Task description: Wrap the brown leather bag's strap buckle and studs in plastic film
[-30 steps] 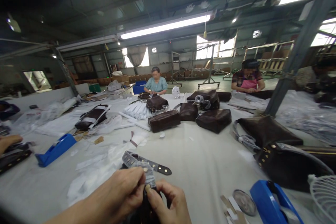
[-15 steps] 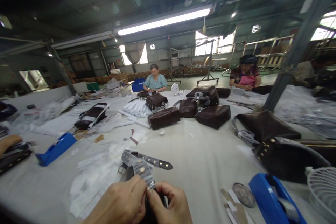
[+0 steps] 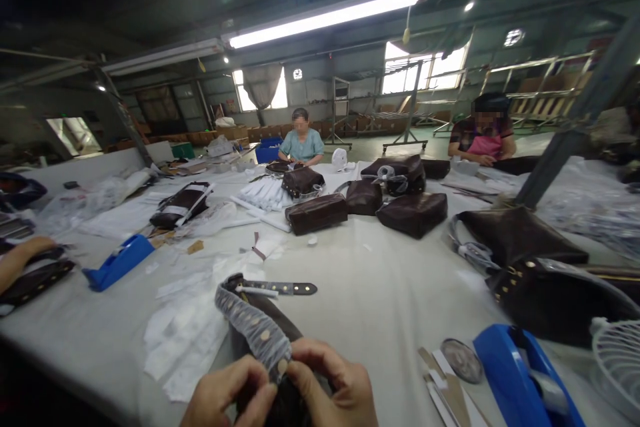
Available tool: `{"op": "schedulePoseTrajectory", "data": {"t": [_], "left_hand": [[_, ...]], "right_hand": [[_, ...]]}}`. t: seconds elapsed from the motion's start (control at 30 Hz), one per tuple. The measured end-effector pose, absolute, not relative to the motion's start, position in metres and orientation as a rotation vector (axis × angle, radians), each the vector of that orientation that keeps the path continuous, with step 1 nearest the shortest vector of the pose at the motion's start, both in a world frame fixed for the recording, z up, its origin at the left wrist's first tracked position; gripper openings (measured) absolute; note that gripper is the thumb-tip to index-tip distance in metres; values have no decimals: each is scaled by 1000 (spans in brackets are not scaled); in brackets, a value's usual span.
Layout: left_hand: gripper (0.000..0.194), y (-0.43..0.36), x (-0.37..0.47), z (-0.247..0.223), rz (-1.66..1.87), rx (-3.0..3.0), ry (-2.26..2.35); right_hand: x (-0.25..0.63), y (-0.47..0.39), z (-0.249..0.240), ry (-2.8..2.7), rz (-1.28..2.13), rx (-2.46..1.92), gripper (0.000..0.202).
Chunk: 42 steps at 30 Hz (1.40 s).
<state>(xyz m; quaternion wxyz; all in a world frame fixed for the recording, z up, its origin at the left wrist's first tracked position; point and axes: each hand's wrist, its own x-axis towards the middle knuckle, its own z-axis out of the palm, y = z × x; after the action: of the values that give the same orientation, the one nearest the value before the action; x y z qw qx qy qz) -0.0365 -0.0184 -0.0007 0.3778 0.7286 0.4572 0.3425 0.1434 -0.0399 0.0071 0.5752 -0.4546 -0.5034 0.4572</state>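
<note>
A dark strap (image 3: 255, 331) with gold studs, wrapped in clear film, runs from a dark bag at the bottom centre. My right hand (image 3: 333, 383) pinches the strap's lower end between thumb and fingers. Beside it, my left hand (image 3: 231, 392) has thumb and forefinger closed at the strap's lower edge; what they grip is too small to make out. The strap's pointed free end (image 3: 304, 289) lies on the white table cover (image 3: 370, 300), with a thin white stick next to it. The bag's body is partly hidden behind my hands.
Blue tape dispensers (image 3: 523, 373) (image 3: 120, 261) stand right and left. Dark bags (image 3: 413, 213) lie across the table, with white sheets (image 3: 185, 327) at left. A white basket (image 3: 617, 353) is at right. Another person's arm (image 3: 23, 260) reaches in at left; two people (image 3: 301, 140) sit opposite.
More of the film-wrapped strap shows above my hands, and its free end has shifted left and up. My left hand has moved lower, its fingers more spread. The view has shifted slightly.
</note>
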Motion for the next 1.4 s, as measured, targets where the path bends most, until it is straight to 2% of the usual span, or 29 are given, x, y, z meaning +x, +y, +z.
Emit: {"op": "schedulePoseTrajectory", "data": {"t": [0.07, 0.13, 0.3, 0.43, 0.73, 0.93, 1.07, 1.27, 1.4], "left_hand": [[53, -16, -31, 0, 818, 1397, 1202], [60, -12, -24, 5, 836, 1084, 1129], [55, -1, -11, 20, 898, 971, 999], [48, 3, -3, 20, 938, 1002, 1043], [43, 2, 18, 12, 1007, 1057, 959], [45, 5, 27, 3, 1069, 1090, 968], [42, 5, 31, 4, 1159, 1046, 905], [42, 4, 38, -1, 1168, 991, 893], [42, 3, 46, -3, 1212, 1008, 897]], "right_hand": [[144, -37, 9, -1150, 1059, -1067, 26], [146, -32, 10, -1154, 1031, -1060, 28], [154, -23, 14, -1428, 825, -958, 14], [162, -21, 16, -1638, 712, -856, 15], [169, -21, 24, -1168, 1330, -1064, 42], [167, -16, 28, -954, 1563, -1012, 37], [171, -14, 18, -974, 1586, -990, 38], [184, -14, 0, -1262, 1422, -941, 42], [184, -18, 3, -1251, 1401, -979, 44]]}}
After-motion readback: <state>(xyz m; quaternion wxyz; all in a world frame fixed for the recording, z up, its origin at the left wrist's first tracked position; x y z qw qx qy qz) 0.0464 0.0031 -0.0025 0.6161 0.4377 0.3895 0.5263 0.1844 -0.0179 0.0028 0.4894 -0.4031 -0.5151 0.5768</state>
